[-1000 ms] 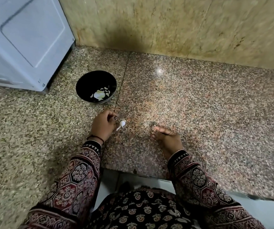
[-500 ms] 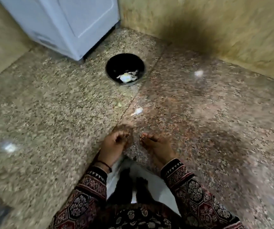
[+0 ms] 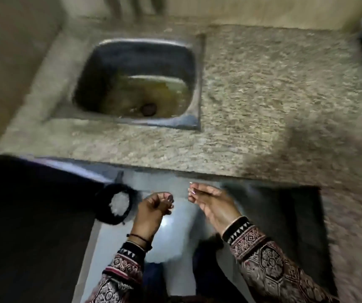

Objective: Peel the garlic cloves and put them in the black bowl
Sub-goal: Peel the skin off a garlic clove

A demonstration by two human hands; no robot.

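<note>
On my feed the counter (image 3: 263,106) is speckled granite, beige with brown and grey flecks. The sink (image 3: 198,84) is grey steel, its bottom stained yellow-brown around a dark drain (image 3: 148,108). Both sleeves (image 3: 263,259) carry a maroon, black and white print with triangle-edged cuffs. A black thread (image 3: 139,236) rings the left hand (image 3: 151,206) at the wrist. The floor (image 3: 175,226) is pale grey.

Maroon-and-black printed sleeves (image 3: 263,256) with triangle-trimmed cuffs (image 3: 238,228); black thread (image 3: 139,237) on left wrist.

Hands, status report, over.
Left hand curled, grip unclear; right hand open; both in front of the counter. Garlic, black bowl not in view. Sink ahead; black-rimmed container with white bits at left.
</note>
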